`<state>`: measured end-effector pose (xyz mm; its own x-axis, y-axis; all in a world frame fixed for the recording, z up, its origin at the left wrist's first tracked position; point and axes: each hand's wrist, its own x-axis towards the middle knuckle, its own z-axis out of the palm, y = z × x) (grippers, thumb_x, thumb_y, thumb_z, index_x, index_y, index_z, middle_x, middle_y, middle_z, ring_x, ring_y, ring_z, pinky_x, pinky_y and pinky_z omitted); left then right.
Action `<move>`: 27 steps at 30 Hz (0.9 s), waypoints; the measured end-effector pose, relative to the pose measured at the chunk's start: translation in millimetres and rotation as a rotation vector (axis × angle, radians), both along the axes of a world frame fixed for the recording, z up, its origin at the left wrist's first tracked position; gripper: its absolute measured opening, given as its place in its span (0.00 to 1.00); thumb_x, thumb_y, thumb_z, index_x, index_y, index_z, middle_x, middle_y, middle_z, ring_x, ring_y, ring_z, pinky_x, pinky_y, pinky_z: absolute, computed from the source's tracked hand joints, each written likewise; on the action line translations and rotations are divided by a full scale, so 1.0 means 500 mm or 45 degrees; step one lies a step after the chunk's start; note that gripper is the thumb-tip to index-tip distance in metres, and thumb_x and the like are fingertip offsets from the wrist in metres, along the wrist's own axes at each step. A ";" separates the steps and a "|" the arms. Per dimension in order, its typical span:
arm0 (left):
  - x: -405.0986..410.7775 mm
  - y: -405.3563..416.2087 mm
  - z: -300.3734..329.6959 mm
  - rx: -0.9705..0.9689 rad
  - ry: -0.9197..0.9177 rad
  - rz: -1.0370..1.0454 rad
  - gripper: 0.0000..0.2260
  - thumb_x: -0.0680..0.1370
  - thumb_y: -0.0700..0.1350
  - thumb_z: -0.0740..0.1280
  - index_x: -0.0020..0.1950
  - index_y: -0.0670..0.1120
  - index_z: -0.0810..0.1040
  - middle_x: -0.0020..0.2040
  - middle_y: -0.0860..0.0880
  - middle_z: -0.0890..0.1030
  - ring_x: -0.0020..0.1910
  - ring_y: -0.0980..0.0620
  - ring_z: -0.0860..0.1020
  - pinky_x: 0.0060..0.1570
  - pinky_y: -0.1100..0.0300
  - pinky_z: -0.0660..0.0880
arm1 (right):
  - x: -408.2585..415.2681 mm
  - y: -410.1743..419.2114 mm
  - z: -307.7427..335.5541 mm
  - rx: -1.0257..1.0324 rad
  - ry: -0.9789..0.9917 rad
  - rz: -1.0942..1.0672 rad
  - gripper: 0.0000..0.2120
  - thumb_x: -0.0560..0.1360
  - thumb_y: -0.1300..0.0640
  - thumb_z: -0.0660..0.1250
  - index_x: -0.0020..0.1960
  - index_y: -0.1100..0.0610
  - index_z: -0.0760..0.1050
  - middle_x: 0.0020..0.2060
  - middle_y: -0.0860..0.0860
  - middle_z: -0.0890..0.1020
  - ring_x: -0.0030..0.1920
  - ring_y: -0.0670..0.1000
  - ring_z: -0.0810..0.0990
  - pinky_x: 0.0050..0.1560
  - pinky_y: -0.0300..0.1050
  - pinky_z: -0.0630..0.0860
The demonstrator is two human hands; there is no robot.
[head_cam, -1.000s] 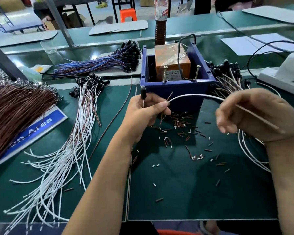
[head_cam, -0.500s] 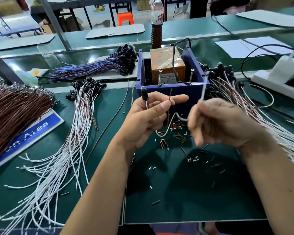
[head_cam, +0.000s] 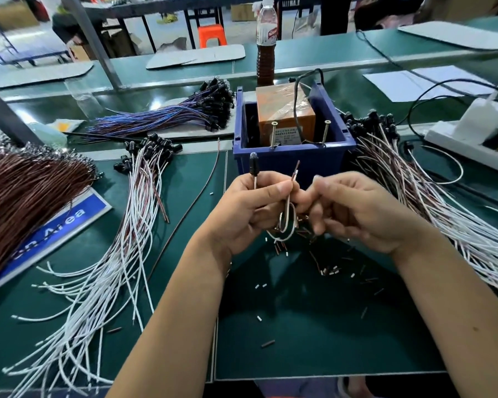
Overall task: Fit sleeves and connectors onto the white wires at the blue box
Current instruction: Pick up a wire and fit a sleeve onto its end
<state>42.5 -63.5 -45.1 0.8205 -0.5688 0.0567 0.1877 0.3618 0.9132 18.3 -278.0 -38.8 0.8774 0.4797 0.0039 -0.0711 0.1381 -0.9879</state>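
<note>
Blue box [head_cam: 293,165]: rigid plastic bin, stands on the green mat just beyond both hands. 
White wire [head_cam: 285,222]: light, limp, springy; loops below the fingers. Best held close to its stripped end, judged. 
Left hand [head_cam: 250,208]: thumb and fingers pinch the wire and a black connector [head_cam: 254,165]. 
Right hand [head_cam: 354,211]: fingers curled at the wire; its hold is hidden. 
Sleeves [head_cam: 328,271]: tiny, loose, easily lost.
</note>
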 end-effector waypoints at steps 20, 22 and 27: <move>-0.004 0.008 -0.003 -0.085 -0.045 -0.155 0.04 0.77 0.42 0.71 0.44 0.47 0.85 0.42 0.46 0.85 0.22 0.64 0.64 0.24 0.71 0.58 | 0.009 0.010 -0.013 0.146 -0.038 -0.470 0.12 0.76 0.51 0.72 0.51 0.60 0.83 0.33 0.53 0.79 0.23 0.44 0.69 0.18 0.34 0.59; 0.000 0.001 -0.003 -0.095 -0.060 -0.041 0.05 0.77 0.44 0.70 0.45 0.46 0.86 0.44 0.41 0.80 0.22 0.63 0.62 0.24 0.70 0.57 | 0.004 0.022 -0.017 0.056 -0.037 -0.377 0.19 0.75 0.47 0.73 0.56 0.62 0.80 0.35 0.54 0.80 0.25 0.46 0.70 0.19 0.35 0.60; 0.000 -0.012 -0.012 -0.068 -0.106 0.146 0.06 0.78 0.47 0.71 0.48 0.46 0.85 0.40 0.47 0.83 0.23 0.62 0.64 0.27 0.68 0.63 | -0.012 0.038 -0.014 -0.011 -0.150 -0.304 0.15 0.80 0.43 0.68 0.50 0.54 0.86 0.43 0.54 0.86 0.43 0.50 0.82 0.39 0.43 0.76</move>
